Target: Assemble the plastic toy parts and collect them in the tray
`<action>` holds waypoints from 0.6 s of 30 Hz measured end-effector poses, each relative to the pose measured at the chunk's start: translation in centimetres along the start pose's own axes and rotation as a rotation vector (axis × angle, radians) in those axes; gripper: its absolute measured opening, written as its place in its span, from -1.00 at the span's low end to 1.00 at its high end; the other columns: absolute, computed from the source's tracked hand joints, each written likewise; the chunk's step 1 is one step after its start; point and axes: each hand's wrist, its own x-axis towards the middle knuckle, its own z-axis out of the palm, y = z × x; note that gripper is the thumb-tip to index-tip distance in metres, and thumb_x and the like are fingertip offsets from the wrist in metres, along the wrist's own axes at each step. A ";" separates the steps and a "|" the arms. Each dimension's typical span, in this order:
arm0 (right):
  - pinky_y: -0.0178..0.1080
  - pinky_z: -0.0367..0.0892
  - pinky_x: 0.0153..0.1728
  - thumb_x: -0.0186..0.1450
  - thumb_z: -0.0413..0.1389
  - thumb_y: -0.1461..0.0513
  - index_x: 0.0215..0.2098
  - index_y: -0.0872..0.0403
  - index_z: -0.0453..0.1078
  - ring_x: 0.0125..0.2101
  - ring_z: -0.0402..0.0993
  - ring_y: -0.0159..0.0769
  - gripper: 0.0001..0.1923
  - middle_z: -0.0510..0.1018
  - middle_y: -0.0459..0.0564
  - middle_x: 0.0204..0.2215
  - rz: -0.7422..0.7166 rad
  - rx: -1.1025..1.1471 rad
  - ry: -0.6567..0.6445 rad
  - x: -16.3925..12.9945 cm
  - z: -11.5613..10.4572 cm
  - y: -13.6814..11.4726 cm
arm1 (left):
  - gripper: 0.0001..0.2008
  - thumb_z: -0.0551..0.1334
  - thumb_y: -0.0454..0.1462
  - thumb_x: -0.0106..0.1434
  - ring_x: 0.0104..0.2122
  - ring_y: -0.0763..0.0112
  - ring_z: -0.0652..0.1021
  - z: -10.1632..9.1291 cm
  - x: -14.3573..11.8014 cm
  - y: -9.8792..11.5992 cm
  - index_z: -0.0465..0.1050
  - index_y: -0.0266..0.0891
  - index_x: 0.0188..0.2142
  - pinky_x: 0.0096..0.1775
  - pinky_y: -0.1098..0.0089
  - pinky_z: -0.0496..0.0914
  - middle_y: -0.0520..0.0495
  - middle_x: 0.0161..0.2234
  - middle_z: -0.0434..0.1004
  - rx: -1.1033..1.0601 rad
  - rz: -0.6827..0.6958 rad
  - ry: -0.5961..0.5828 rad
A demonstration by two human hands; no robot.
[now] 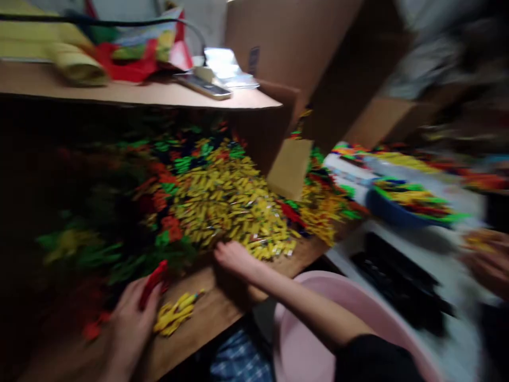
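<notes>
Item: my left hand (129, 323), low on the brown worktop (222, 313), fingers curled around one red clip (153, 281), which stands clear of the board between thumb and fingers, apparently kept apart from the rest. Just beside it, a small bunch of yellow clips (175, 314) lies on bare worktop, separate from the main heap as though gathered by colour. Item: my right hand (234, 260), arm stretched across, fingers bent down on the near edge of the large pile of yellow clips (230, 207); motion blur hides whether they pinch anything, so I cannot tell. Around the yellow mass lie red, orange and green clips (167, 191), darker and less distinct toward the left. Item: pink basin (318, 329) below the worktop edge, under my right forearm. Item: blue bowl (397, 209) holding mixed clips on a white surface to the right, with another person's hand (487, 262) near it. Surroundings: open cardboard box (294, 58) tilted over the pile; a shelf (131, 93) above carrying a phone (202, 86), a cable and bright bags. Dim, cluttered room.
</notes>
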 end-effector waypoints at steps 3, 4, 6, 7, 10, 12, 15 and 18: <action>-0.32 0.34 -0.39 0.25 -0.05 0.44 -0.38 0.17 0.40 -0.48 0.45 -0.38 -0.79 0.51 0.03 -0.41 0.022 0.212 0.076 -0.3 0.1 0.0 | -0.52 0.36 0.04 -0.13 -0.47 0.33 0.51 -0.2 -0.5 0.5 0.43 -0.24 -0.31 -0.40 0.32 0.44 -0.01 -0.42 0.53 -0.439 -0.398 -0.086; -0.31 0.34 -0.38 0.26 -0.05 0.42 -0.33 0.16 0.38 -0.45 0.46 -0.35 -0.82 0.51 0.04 -0.39 0.046 0.281 0.106 -0.5 -0.1 -0.4 | -0.50 0.38 0.00 -0.14 -0.47 0.36 0.51 0.1 -0.6 1.0 0.42 -0.26 -0.28 -0.41 0.36 0.44 -0.03 -0.39 0.54 -0.550 -0.458 -0.111; -0.32 0.34 -0.37 0.31 -0.08 0.32 -0.20 0.15 0.32 -0.39 0.46 -0.32 -0.83 0.49 0.04 -0.36 0.124 0.428 0.183 -1.3 -0.7 -1.7 | -0.51 0.42 -0.07 -0.16 -0.44 0.37 0.53 0.7 -0.9 1.8 0.41 -0.28 -0.28 -0.40 0.40 0.43 -0.07 -0.37 0.56 -0.653 -0.507 -0.120; -0.34 0.33 -0.42 0.34 -0.09 0.24 -0.20 0.12 0.29 -0.41 0.45 -0.34 -0.83 0.48 0.01 -0.39 0.204 0.592 0.223 -1.7 -0.9 -2.6 | -0.53 0.43 -0.10 -0.16 -0.40 0.36 0.55 0.9 -1.1 2.1 0.42 -0.29 -0.27 -0.36 0.40 0.44 -0.09 -0.34 0.57 -0.673 -0.502 -0.124; -0.42 0.13 -0.65 0.22 0.09 0.04 -0.27 0.04 0.23 -0.64 0.27 -0.46 -0.73 0.42 -0.15 -0.55 0.549 1.373 0.263 -2.5 -1.1 -5.5 | -0.60 0.41 -0.19 -0.10 -0.27 0.33 0.56 1.4 -1.7 2.5 0.44 -0.29 -0.25 -0.19 0.39 0.42 -0.14 -0.26 0.59 -0.687 -0.451 -0.156; -0.46 -0.02 -0.69 0.07 0.23 0.00 -0.28 0.04 0.25 -0.71 0.14 -0.53 -0.60 0.39 -0.20 -0.63 0.721 1.722 0.250 -2.5 -0.6 -7.0 | -0.59 0.40 -0.23 -0.08 -0.26 0.34 0.56 1.6 -2.0 2.6 0.43 -0.29 -0.21 -0.16 0.39 0.41 -0.13 -0.27 0.59 -0.705 -0.462 -0.136; -0.48 -0.06 -0.70 -0.05 0.32 0.00 -0.29 0.10 0.33 -0.73 0.04 -0.61 -0.51 0.40 -0.20 -0.63 0.843 1.923 0.270 -2.1 0.6 -8.1 | -0.49 0.42 -0.25 -0.10 -0.27 0.36 0.57 1.8 -2.0 2.9 0.36 -0.26 -0.12 -0.22 0.41 0.42 -0.09 -0.27 0.59 -0.816 -0.539 -0.025; -0.48 -0.03 -0.71 -0.07 0.35 0.02 -0.33 0.13 0.37 -0.74 0.03 -0.63 -0.52 0.41 -0.18 -0.62 0.891 1.947 0.323 -2.0 1.4 -8.8 | -0.42 0.44 -0.28 -0.13 -0.30 0.41 0.57 1.9 -1.9 3.3 0.32 -0.23 -0.09 -0.25 0.44 0.43 -0.03 -0.27 0.58 -0.948 -0.619 0.059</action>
